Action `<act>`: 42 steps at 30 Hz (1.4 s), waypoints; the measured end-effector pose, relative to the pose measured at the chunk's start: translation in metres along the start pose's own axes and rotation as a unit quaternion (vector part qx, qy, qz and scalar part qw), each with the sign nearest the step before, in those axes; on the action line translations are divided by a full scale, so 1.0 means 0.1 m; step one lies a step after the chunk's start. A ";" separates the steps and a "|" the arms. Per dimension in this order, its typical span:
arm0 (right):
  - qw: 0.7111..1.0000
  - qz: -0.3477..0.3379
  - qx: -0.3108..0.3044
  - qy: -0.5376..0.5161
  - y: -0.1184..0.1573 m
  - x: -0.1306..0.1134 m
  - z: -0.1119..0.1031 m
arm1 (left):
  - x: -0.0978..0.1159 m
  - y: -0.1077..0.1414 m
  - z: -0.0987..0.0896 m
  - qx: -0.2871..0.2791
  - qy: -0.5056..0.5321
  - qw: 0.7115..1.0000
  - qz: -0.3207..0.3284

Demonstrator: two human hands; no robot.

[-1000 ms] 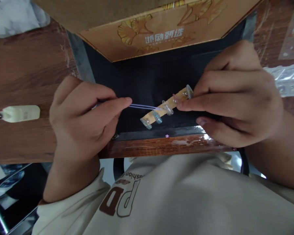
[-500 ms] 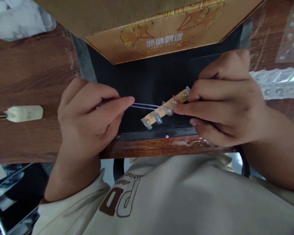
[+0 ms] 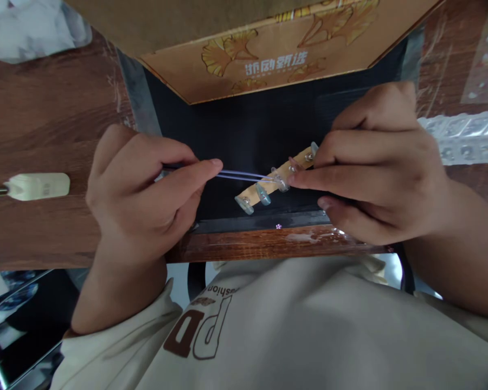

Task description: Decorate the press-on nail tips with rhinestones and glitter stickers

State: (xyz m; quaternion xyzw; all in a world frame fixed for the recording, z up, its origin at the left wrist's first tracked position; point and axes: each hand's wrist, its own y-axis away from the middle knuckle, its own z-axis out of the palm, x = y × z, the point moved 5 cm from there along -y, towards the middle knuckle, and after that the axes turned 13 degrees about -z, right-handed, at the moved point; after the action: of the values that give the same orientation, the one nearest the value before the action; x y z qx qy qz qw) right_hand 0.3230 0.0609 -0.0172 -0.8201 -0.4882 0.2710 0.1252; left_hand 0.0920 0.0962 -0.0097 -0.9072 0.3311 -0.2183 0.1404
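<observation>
My left hand (image 3: 150, 189) pinches a pair of tweezers (image 3: 244, 175), whose two thin prongs reach right to a clear false nail (image 3: 282, 181). That nail sits on a pale yellow strip (image 3: 250, 194) along with several others, among them a bluish nail (image 3: 263, 194) and a pinkish one (image 3: 296, 163). My right hand (image 3: 378, 168) is curled over the strip's upper right end. Its index fingertip presses beside the clear nail, and the thumb lies lower, apart from the strip. Whether the tweezer tips hold anything is too small to tell.
A black mat (image 3: 244, 124) lies under the strip, with a large cardboard box (image 3: 268, 70) standing behind. A cream bottle (image 3: 39, 186) is at left. Clear plastic cases (image 3: 472, 138) lie at right. A small purple gem (image 3: 278, 226) is near the table edge.
The tweezer prongs are closer together now. My left hand has shifted slightly left at the knuckles; my right hand and the strip have hardly moved.
</observation>
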 end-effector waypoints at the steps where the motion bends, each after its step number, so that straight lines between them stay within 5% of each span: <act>1: 1.000 0.003 0.003 -0.003 0.00 0.00 0.00 | 0.00 0.00 0.00 0.002 0.000 1.000 -0.001; 34: 1.000 0.002 0.003 -0.005 0.01 0.02 -0.02 | -0.01 0.01 0.01 0.009 -0.006 1.000 0.004; 42: 1.000 0.003 0.002 -0.012 0.02 0.01 -0.04 | 0.01 0.03 -0.03 -0.071 -0.013 0.994 -0.083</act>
State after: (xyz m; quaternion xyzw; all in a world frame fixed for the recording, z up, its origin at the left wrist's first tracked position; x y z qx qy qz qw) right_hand 0.3264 0.0610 -0.0153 -0.8182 -0.4865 0.2818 0.1201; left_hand 0.0894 0.0928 -0.0083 -0.9420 0.2673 -0.1932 0.0615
